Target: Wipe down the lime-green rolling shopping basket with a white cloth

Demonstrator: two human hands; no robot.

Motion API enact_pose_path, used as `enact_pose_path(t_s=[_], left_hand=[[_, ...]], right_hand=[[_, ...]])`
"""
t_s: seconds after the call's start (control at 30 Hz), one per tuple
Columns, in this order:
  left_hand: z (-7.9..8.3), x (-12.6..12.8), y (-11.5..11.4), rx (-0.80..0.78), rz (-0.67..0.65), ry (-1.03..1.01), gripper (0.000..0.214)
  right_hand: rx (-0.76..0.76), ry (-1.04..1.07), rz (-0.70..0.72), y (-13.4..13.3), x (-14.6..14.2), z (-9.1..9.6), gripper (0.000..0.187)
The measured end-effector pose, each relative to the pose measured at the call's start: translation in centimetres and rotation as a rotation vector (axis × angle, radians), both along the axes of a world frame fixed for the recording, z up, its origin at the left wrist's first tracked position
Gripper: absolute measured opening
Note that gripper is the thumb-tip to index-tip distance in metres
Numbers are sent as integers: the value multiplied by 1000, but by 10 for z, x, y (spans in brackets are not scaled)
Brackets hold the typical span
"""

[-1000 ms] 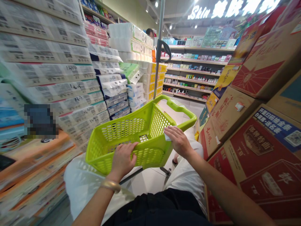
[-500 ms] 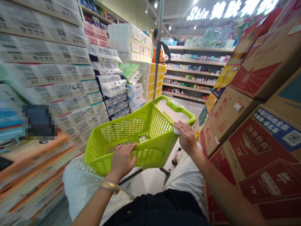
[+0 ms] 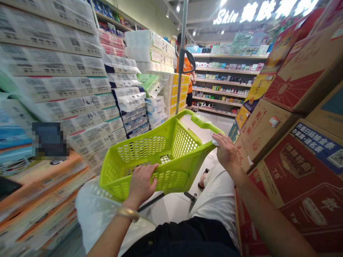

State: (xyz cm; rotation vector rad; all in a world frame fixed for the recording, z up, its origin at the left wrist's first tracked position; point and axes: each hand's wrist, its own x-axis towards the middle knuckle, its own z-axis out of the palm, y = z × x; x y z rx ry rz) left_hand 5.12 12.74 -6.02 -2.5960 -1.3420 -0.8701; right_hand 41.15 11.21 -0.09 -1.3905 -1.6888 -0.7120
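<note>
A lime-green plastic shopping cart [image 3: 171,178] with perforated walls stands in front of me, tilted in view. My left hand [image 3: 143,182] grips its near rim, fingers curled over the edge and thumb outside. Against the cart's upper right corner, by the handle [image 3: 205,123], my right hand [image 3: 226,148] presses a white cloth or tissue [image 3: 215,140] under its fingers. Most of that white piece is hidden by the hand. A grey metal pole [image 3: 182,82] with a dark loop grip [image 3: 189,60] rises behind the cart.
Stacked tissue packs [image 3: 80,89] line the left side. Cardboard boxes [image 3: 294,157] are piled close on the right. Shelves of small goods [image 3: 222,78] stand at the back. A person in an orange vest [image 3: 187,66] is near them.
My right hand has slid with the white piece along the cart's rim, outward to the right. My left hand keeps its grip. The person in orange has come further into view.
</note>
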Motion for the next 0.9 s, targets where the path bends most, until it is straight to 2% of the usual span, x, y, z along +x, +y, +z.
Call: enact_pose_path(t_s=[0.1, 0.23, 0.33, 0.47, 0.57, 0.63, 0.8, 0.9], left_hand=[[0, 0, 0, 1, 3, 1, 43], [0, -2, 0, 3, -3, 3, 44], [-1, -2, 0, 4, -8, 1, 45], [-2, -1, 0, 9, -3, -1, 45], [-1, 0, 0, 11, -1, -6, 44], [0, 0, -1, 8, -2, -8, 44], [0, -2, 0, -4, -10, -6, 44], [-1, -3, 1, -2, -13, -1, 44]], right_hand=[[-37, -47, 72, -2, -31, -11, 51], [-124, -190, 276, -7, -71, -25, 50], [-133, -193, 280, -6, -59, -21, 52], [-72, -47, 122, 1, -10, -1, 52], [-18, 49, 19, 3, 4, 4, 50], [-14, 34, 40, 2, -8, -1, 49], [-128, -160, 277, -7, -68, -25, 50], [-164, -200, 329, -8, -71, -24, 50]])
